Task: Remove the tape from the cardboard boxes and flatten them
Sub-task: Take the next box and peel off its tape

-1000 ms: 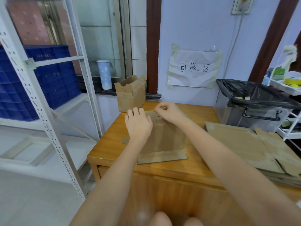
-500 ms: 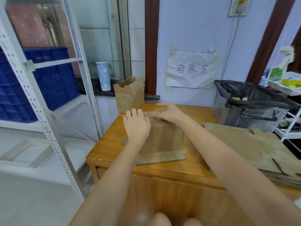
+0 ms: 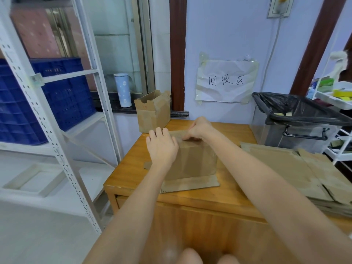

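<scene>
A taped brown cardboard box (image 3: 196,161) stands in the middle of the wooden table (image 3: 131,168), its lower flaps spread flat beneath it. My left hand (image 3: 162,145) lies flat on the box's top left edge and holds it down. My right hand (image 3: 198,128) rests on the top far side, fingertips pinched at the top seam; the tape itself is too faint to make out. A second, open cardboard box (image 3: 153,111) stands upright at the table's far left corner. A pile of flattened cardboard (image 3: 297,168) lies on the right.
A bin lined with a black bag (image 3: 297,115) stands at the back right. White metal shelving (image 3: 57,145) with blue crates (image 3: 62,96) stands close on the left. A pale blue tumbler (image 3: 122,90) sits on the window sill. A white rack (image 3: 341,115) is at the far right.
My right hand's fingers shifted along the top seam, flattening and then curling into a pinch again. The left hand stayed pressed on the box.
</scene>
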The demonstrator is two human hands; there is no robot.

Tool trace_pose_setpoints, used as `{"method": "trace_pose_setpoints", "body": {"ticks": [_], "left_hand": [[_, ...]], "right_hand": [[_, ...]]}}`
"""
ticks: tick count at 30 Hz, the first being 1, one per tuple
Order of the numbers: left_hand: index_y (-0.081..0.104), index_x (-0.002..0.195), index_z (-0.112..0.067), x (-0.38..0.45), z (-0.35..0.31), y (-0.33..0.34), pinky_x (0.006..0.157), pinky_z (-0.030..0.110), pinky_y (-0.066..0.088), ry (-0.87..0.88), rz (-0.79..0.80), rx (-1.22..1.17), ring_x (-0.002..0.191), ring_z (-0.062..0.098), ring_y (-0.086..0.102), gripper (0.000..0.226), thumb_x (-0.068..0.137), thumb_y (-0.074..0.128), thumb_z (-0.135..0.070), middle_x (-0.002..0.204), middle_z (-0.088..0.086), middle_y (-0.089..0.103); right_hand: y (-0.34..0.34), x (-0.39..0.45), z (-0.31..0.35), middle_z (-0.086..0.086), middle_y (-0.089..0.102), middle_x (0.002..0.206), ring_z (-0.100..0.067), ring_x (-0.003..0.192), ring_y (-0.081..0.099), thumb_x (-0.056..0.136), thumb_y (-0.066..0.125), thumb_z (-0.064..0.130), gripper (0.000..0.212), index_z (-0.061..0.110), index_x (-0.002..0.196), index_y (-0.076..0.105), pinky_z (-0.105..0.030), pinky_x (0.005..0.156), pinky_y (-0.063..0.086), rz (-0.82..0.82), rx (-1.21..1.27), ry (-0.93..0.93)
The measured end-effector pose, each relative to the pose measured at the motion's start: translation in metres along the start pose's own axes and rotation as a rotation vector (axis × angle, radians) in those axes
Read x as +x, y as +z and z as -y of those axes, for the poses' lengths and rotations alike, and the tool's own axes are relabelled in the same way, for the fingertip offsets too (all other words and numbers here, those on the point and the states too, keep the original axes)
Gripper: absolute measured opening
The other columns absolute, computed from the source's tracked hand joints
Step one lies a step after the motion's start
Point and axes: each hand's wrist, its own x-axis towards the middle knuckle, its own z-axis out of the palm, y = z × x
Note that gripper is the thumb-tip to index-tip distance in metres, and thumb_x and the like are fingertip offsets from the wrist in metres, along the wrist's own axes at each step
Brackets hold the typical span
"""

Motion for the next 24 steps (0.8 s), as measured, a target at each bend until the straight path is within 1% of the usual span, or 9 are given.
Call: {"method": "trace_pose_setpoints", "body": {"ticks": [4,6,9,11,14,17,19,21,24], "left_hand": [[0.055,0.100,-0.008,0.000,-0.001,0.000,0.083,0.038,0.039,-0.009,-0.009,-0.007,0.100,0.028,0.048,0.025,0.094,0.039,-0.026,0.104,0.010,0.057],[0.055,0.100,-0.008,0.000,-0.001,0.000,0.082,0.038,0.038,-0.008,-0.013,-0.003,0.099,0.028,0.047,0.025,0.093,0.038,-0.026,0.104,0.010,0.056],[0.056,0.109,-0.010,0.003,-0.001,-0.001,0.087,0.037,0.037,0.035,0.004,0.034,0.105,0.027,0.046,0.029,0.097,0.036,-0.027,0.111,0.009,0.056],[0.055,0.116,-0.012,0.005,0.000,0.000,0.091,0.036,0.035,0.072,0.028,0.070,0.110,0.026,0.045,0.031,0.099,0.034,-0.027,0.117,0.007,0.056],[0.056,0.115,-0.014,0.008,-0.004,-0.002,0.096,0.036,0.031,0.126,0.065,0.098,0.113,0.027,0.046,0.027,0.099,0.034,-0.016,0.118,0.005,0.059],[0.055,0.113,-0.013,0.018,-0.015,-0.008,0.096,0.034,0.032,0.089,0.144,-0.045,0.112,0.027,0.048,0.025,0.094,0.041,-0.005,0.115,0.006,0.059],[0.056,0.115,-0.010,0.025,-0.023,-0.010,0.091,0.036,0.038,0.016,0.219,-0.140,0.112,0.028,0.048,0.026,0.094,0.042,-0.003,0.116,0.009,0.059],[0.058,0.120,-0.010,0.021,-0.029,-0.007,0.090,0.037,0.039,0.038,0.275,-0.177,0.115,0.028,0.047,0.030,0.097,0.038,-0.011,0.121,0.009,0.059],[0.058,0.126,-0.021,0.010,-0.035,0.004,0.096,0.035,0.035,0.173,0.194,-0.125,0.122,0.023,0.044,0.037,0.100,0.033,-0.027,0.131,0.000,0.057]], "right_hand": [[-0.005,-0.001,-0.004,-0.003,0.067,0.094,-0.018,0.093,0.064,0.064,0.088,0.023,0.041,0.009,0.097,0.068,-0.028,0.086,0.053,-0.043,-0.024,0.034],[-0.007,-0.001,-0.009,-0.001,0.065,0.082,-0.017,0.087,0.062,0.066,0.086,0.019,0.028,0.011,0.083,0.066,-0.026,0.082,0.052,-0.061,0.012,0.046],[-0.008,0.001,-0.014,-0.003,0.068,0.075,-0.018,0.078,0.063,0.071,0.083,0.025,0.025,0.014,0.067,0.061,-0.028,0.081,0.053,-0.068,0.001,0.014],[-0.007,0.001,-0.018,-0.002,0.064,0.069,-0.019,0.074,0.062,0.077,0.078,0.034,0.027,0.013,0.071,0.062,-0.031,0.080,0.052,-0.072,-0.006,-0.028],[-0.007,0.000,-0.026,-0.003,0.064,0.070,-0.023,0.083,0.065,0.082,0.073,0.038,0.034,0.013,0.073,0.053,-0.035,0.084,0.052,-0.111,0.055,-0.071],[-0.006,-0.002,-0.029,-0.005,0.063,0.072,-0.022,0.079,0.064,0.083,0.073,0.034,0.032,0.013,0.077,0.049,-0.035,0.083,0.053,-0.110,0.099,-0.083],[-0.005,-0.003,-0.030,-0.004,0.060,0.083,-0.021,0.082,0.058,0.080,0.074,0.028,0.027,0.015,0.079,0.051,-0.031,0.077,0.049,-0.127,0.040,-0.102],[-0.006,-0.004,-0.032,-0.001,0.055,0.090,-0.021,0.086,0.054,0.077,0.071,0.019,0.026,0.022,0.073,0.045,-0.030,0.076,0.046,-0.169,-0.003,-0.096],[-0.012,0.000,-0.036,0.001,0.055,0.084,-0.020,0.085,0.055,0.074,0.069,0.010,0.028,0.025,0.072,0.046,-0.032,0.081,0.049,-0.170,0.079,-0.065]]}}
